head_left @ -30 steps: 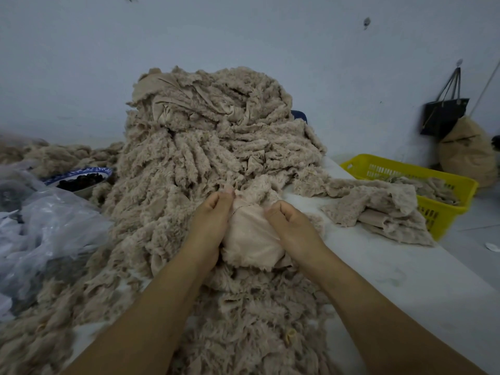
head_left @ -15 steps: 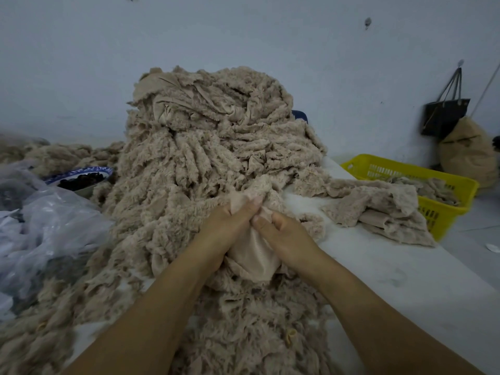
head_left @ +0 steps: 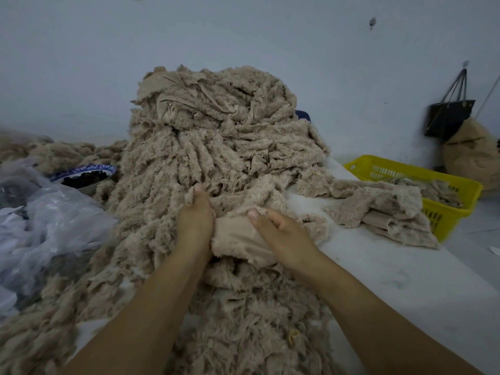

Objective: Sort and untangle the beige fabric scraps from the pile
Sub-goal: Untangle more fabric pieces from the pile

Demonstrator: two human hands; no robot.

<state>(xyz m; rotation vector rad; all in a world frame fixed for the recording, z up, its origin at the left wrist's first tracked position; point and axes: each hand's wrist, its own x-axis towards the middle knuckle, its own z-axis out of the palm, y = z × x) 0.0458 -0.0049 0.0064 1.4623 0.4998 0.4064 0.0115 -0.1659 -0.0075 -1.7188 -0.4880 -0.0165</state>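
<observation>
A tall pile of fluffy beige fabric scraps (head_left: 216,147) fills the middle of the white table (head_left: 405,272). At its foot, both hands hold one beige scrap (head_left: 235,236) with its smooth backing turned up. My left hand (head_left: 196,223) grips the scrap's left edge, thumb up against the pile. My right hand (head_left: 281,231) pinches its top right edge, thumb on top. A small heap of separated scraps (head_left: 378,209) lies on the table to the right.
A yellow plastic basket (head_left: 443,185) holding more scraps stands at the table's right end. Crumpled clear plastic bags (head_left: 46,226) and a blue-rimmed bowl (head_left: 86,174) of dark bits sit at the left. A black bag (head_left: 449,115) hangs on the wall above a tan sack (head_left: 473,155).
The hands, which met at the scrap's top half a second ago, have drawn apart. The left hand slid to the left edge and the scrap now lies spread between them.
</observation>
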